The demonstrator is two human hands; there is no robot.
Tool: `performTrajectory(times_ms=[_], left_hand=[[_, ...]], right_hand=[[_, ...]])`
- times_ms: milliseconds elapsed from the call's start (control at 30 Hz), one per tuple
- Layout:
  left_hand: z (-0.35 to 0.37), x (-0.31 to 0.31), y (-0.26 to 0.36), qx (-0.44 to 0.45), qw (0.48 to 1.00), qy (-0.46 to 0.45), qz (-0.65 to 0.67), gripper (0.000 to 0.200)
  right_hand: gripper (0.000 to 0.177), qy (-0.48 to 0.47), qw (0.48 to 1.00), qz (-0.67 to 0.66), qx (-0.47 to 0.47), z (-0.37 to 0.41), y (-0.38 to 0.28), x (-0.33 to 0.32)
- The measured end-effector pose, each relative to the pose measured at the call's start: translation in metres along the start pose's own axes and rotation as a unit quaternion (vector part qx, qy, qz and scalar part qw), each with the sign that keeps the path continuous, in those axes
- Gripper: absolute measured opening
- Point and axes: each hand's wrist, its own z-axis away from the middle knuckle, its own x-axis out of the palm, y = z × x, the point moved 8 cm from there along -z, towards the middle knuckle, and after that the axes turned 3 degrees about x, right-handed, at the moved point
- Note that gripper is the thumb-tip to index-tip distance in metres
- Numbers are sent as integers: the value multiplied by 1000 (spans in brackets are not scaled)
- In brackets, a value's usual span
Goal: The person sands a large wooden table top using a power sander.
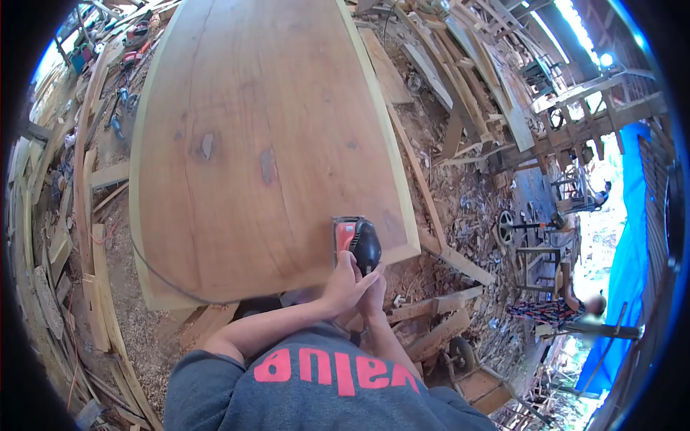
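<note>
A red and black electric sander (346,234) rests on a large wooden slab (237,223), close to its near right corner. My left hand (344,281) is wrapped around the red body at the sander's near end. Beside it, my right hand (371,293) is closed at the near end under the black rounded part, its fingers partly hidden. The slab has brown grain, long cracks, dark knots and a paler border. A dark cord (162,279) lies across the slab's near left corner.
Timber offcuts (438,316) and planks (100,287) lie around the slab on a floor strewn with wood chips. Power tools (118,118) sit at the far left. Another person (550,310) is at the right, near a blue tarp (625,237) and a spoked wheel (506,227).
</note>
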Motion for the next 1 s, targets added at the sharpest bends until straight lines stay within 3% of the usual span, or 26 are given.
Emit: performTrajectory(times_ms=[100,167,233,300,367,433,500,567,667,733,833,867,967,1000], left_hand=[[-42,-6,-15,-37,998,39,26,51],[-89,-21,-31,-83,985,95,118,50],[-142,-38,-41,-70,977,162,119,49],[-197,-60,-44,-64,969,195,136,51],[-250,-86,-43,-46,960,235,143,56],[-303,-107,-47,-51,958,237,150,59],[-341,-125,-46,-48,957,255,130,62],[-359,-134,-50,-84,960,239,119,62],[-350,-128,-60,-138,955,227,131,62],[-333,-122,-68,-165,946,234,154,61],[-285,-90,-89,-184,950,166,190,49],[-266,-76,-95,-144,949,154,235,46],[-184,-42,-80,-51,912,83,397,39],[-149,-32,-78,-73,895,87,430,36]], right_hand=[[57,3,999,39,-6,-44,-14,13],[54,20,992,86,-88,-92,-47,25],[47,-42,992,95,-65,-146,-65,50],[42,-35,991,80,-98,-202,-96,72],[40,-17,989,19,-144,-260,-125,94],[43,-23,987,-88,-132,-311,-148,112],[47,-128,958,-249,-62,-373,-139,160],[51,-73,991,-80,-76,-364,-181,144],[53,-43,996,14,-73,-346,-192,133],[55,-59,995,8,-78,-329,-186,132],[59,-89,995,-8,-41,-274,-154,123],[62,-99,995,-19,-15,-252,-143,117],[63,-77,994,31,-65,-177,-109,95],[63,-93,994,17,-58,-149,-95,88]])
